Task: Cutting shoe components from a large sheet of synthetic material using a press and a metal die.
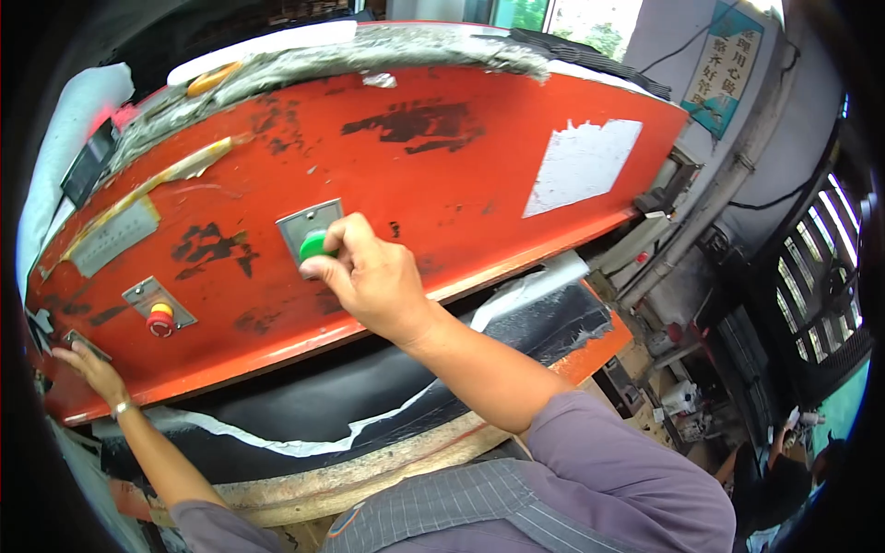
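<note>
A large red machine panel (442, 184) with worn black patches stands in front of me. My right hand (373, 276) is closed at a round green push button (316, 246), with thumb and curled forefinger at its rim. That button sits on a square metal plate (297, 224). At the panel's far left end, my left hand (92, 370) lies with its fingers stretched out over another metal plate (81, 339); what is under the fingers is hidden. Between my hands, a red emergency stop button (160, 320) with a yellow collar stands out from its own plate.
Below the panel runs a black surface (277, 405) with a torn white strip and a wooden edge (369, 479) close to my body. Ragged grey material (387, 57) covers the panel's top. Pipes (687, 221) stand to the right. Another person (784, 484) is at the lower right.
</note>
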A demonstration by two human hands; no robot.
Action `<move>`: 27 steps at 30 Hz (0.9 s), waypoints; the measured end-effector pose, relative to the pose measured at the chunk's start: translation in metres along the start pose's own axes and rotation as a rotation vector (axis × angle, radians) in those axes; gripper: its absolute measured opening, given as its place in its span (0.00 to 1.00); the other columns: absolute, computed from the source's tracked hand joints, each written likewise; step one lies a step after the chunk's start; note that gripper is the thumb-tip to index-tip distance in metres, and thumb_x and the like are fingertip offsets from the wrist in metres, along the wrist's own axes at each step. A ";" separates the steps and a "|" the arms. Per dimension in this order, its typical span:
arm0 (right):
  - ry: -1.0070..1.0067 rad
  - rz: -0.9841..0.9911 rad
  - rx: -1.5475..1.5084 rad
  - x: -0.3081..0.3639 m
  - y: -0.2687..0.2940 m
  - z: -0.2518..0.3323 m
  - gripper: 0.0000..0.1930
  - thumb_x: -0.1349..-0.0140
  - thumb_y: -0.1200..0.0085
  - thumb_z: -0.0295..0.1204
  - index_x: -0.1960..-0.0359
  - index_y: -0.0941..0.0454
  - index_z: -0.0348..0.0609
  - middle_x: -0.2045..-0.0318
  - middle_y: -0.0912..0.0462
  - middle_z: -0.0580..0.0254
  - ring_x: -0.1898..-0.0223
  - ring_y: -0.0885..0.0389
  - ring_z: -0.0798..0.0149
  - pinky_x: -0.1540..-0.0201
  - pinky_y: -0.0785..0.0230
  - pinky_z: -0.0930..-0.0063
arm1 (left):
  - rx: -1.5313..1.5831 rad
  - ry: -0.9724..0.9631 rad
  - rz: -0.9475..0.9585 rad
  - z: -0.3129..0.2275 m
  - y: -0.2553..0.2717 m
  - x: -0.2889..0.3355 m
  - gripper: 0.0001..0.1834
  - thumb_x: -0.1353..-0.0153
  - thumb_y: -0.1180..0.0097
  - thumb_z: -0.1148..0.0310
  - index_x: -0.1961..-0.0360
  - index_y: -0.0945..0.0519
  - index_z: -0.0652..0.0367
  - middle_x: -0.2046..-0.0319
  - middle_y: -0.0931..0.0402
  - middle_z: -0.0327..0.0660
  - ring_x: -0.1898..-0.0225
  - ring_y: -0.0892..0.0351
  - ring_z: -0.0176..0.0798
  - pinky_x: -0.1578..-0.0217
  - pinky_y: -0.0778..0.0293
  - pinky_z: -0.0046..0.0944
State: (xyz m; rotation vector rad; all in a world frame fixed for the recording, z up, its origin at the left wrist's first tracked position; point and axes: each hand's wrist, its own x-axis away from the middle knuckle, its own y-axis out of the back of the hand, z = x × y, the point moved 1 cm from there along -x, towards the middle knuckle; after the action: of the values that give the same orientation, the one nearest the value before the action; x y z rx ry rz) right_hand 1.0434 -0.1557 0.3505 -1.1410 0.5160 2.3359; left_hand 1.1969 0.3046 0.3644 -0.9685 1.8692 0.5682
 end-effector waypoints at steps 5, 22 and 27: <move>-0.129 0.153 0.011 0.057 0.040 -0.018 0.16 0.42 0.39 0.37 0.62 0.33 0.44 0.82 0.25 0.60 0.80 0.23 0.55 0.78 0.32 0.66 | -0.054 -0.045 0.145 -0.043 0.008 0.073 0.39 0.29 0.58 0.54 0.30 0.55 0.70 0.29 0.60 0.57 0.27 0.59 0.49 0.30 0.61 0.45; -0.197 0.808 0.584 0.232 0.166 0.021 0.26 0.57 0.33 0.46 0.59 0.25 0.45 0.61 0.25 0.61 0.53 0.28 0.58 0.51 0.36 0.64 | 0.258 -0.183 1.383 -0.314 0.080 0.320 0.09 0.48 0.39 0.68 0.66 0.17 0.60 0.67 0.19 0.45 0.63 0.23 0.49 0.60 0.26 0.43; -0.214 0.741 0.590 0.234 0.166 0.021 0.26 0.62 0.30 0.46 0.62 0.24 0.45 0.63 0.25 0.60 0.54 0.28 0.56 0.51 0.35 0.64 | 0.027 -0.199 1.335 -0.328 0.084 0.330 0.10 0.45 0.42 0.65 0.65 0.17 0.58 0.68 0.23 0.45 0.63 0.25 0.50 0.59 0.28 0.45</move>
State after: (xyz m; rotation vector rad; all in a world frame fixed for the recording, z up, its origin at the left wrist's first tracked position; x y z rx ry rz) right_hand 0.8103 -0.2192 0.1940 -0.4423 1.6253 2.5365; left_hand 0.8711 -0.0077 0.2235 0.5035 2.1237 1.3127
